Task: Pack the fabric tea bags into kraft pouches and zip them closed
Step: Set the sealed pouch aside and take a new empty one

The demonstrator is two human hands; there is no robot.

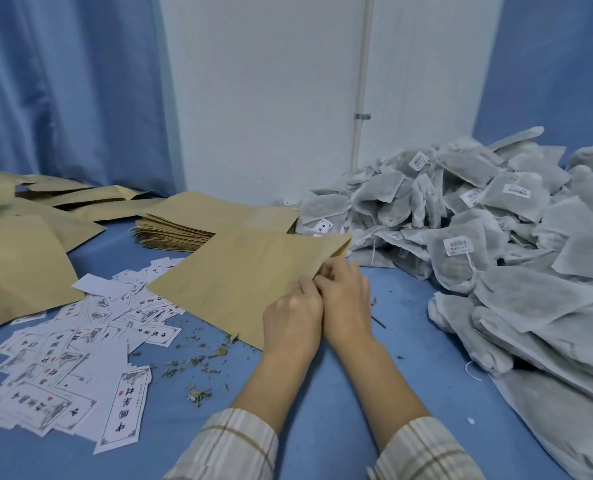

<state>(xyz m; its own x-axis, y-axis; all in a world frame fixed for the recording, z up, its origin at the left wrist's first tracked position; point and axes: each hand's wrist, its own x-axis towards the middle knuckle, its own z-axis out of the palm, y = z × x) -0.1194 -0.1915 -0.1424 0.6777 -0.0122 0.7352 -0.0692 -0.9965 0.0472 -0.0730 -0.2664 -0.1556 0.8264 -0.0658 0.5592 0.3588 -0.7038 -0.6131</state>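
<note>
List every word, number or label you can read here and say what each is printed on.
"中国" reads at the foot of the upright paper label at the front of the scattered paper labels; the other characters are too blurred.
"中" shows on a small white tag on one tea bag.
Barcode stickers on the tea bag pile: print too small to read.
The kraft pouch, pinched by the left hand and right hand, shows no print.

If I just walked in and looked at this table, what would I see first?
Probably the big heap of grey fabric tea bags piled up on the right side. Next, the two hands in the middle, left hand and right hand, pinching the edge of a kraft pouch. On the left lies a scatter of white printed labels.
</note>
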